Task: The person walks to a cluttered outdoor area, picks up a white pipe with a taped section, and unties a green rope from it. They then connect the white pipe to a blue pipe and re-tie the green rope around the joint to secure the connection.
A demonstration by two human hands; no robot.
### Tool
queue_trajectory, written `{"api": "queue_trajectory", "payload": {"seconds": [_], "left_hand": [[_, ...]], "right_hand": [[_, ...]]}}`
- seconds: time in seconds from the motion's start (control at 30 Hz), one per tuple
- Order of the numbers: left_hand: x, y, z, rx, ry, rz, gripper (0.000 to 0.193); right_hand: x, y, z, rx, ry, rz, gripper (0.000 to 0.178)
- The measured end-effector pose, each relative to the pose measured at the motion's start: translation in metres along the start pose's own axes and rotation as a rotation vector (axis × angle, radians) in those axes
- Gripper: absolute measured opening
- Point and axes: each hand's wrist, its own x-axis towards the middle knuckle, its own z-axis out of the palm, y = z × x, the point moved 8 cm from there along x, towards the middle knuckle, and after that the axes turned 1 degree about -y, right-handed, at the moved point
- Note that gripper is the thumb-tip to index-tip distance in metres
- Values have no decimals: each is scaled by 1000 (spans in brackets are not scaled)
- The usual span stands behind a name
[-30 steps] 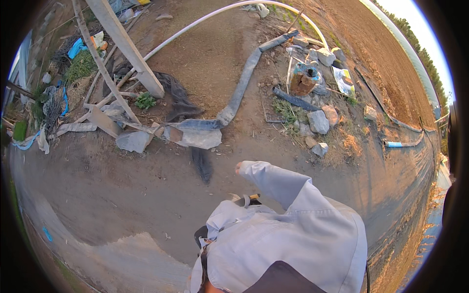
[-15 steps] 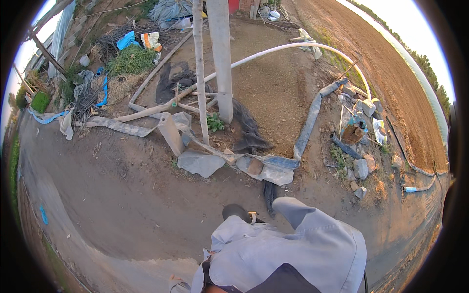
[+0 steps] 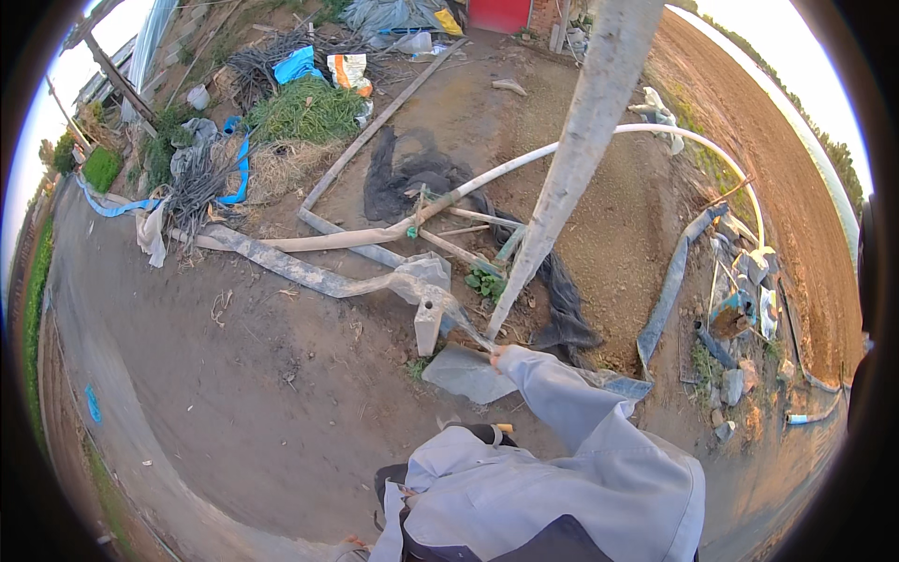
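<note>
My right arm in a grey sleeve [image 3: 562, 398] reaches forward over bare dirt. Only a sliver of my right hand [image 3: 493, 354] shows at the cuff, close to the foot of a leaning grey pole [image 3: 571, 169]; whether it touches the pole or how its fingers are set is not clear. It hovers above a flat grey slab [image 3: 464, 375] and beside a short grey block [image 3: 428, 325]. A small bit of what looks like my left hand [image 3: 351, 541] shows at the bottom edge, beside my grey jacket [image 3: 524, 496].
A long white pipe [image 3: 599, 140] arcs across the ground behind the pole. Flattened hoses [image 3: 300, 272], black sheeting [image 3: 412, 178], planks, a brush heap with blue scraps [image 3: 300, 108] and rubble [image 3: 740, 309] lie around. A ploughed field [image 3: 777, 159] runs at right.
The view has swung left and closer: the pole and the debris heap now sit nearer the middle and look larger. My right arm has stretched further forward toward the pole's foot.
</note>
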Motion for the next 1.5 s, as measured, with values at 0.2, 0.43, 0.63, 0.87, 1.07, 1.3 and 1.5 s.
{"api": "queue_trajectory", "payload": {"seconds": [0.2,0.43,0.63,0.87,1.07,1.3,1.5], "left_hand": [[54,100,53,104,-109,-72,31],[187,316,0,115,-149,-16,25],[301,551,-47,-123,105,-119,13],[349,764,45,18,20,134,14],[362,815,184,816,-418,599,23],[374,821,283,1124,-513,646,34],[435,847,338,1353,-453,374,36]], "right_hand": [[52,-253,-38,323,19,-292,25],[119,-209,64,-326,-103,27,29],[98,-145,188,-386,-441,326,30],[179,-209,241,-684,-443,129,33],[301,-255,188,-386,-348,82,34],[341,-293,34,646,152,507,18],[337,-301,18,788,326,666,12]]}}
